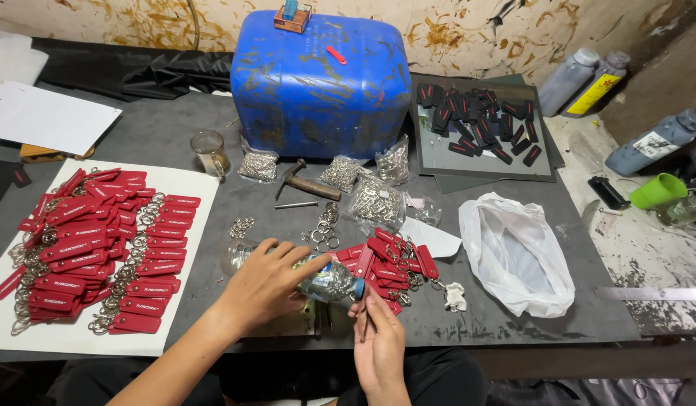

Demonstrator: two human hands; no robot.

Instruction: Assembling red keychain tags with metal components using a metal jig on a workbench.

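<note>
My left hand (pixel 269 282) grips a clear plastic bottle (pixel 329 280) that lies on its side, filled with small metal rings, its blue cap pointing right. Just below that cap, my right hand (pixel 378 338) pinches a red fabric key tag (pixel 363 263) held upright. A loose pile of red tags with metal rings (pixel 397 256) lies right behind both hands. Loose key rings (pixel 325 229) sit on the dark mat above the bottle.
Rows of finished red tags (pixel 92 240) lie on a white sheet at left. A blue plastic drum (pixel 318 75), a hammer (pixel 307 183), bags of metal parts (pixel 374 199), a tray of black tags (pixel 479 124), a white plastic bag (pixel 517 252), a glass (pixel 210 153) and ink bottles (pixel 588 79) surround the work spot.
</note>
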